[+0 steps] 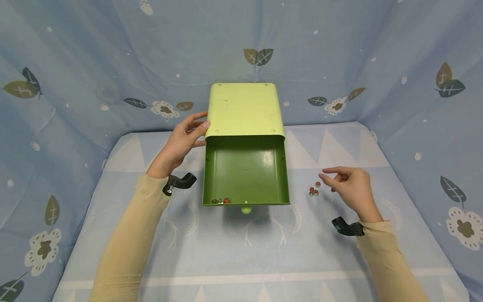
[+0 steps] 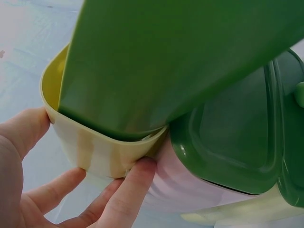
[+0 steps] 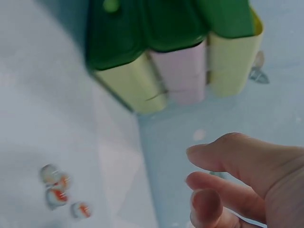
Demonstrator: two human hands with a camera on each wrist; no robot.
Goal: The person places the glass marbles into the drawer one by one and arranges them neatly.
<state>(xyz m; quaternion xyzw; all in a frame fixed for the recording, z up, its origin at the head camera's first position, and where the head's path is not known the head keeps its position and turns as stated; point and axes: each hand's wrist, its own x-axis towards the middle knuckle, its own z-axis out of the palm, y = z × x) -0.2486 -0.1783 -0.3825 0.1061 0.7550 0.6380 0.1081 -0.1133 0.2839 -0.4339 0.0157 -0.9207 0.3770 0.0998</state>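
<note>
Nearest the camera, the right hand hovers loose-fingered and empty beside the marbles left on the table's right side, so collecting them into the pulled-out drawer seems underway, while the left hand steadies the cabinet, fingers on its corner.

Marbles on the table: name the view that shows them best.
Head view: the loose marbles lie sharp between the open drawer and the right hand. Right wrist shows them blurred; left wrist shows none.
</note>
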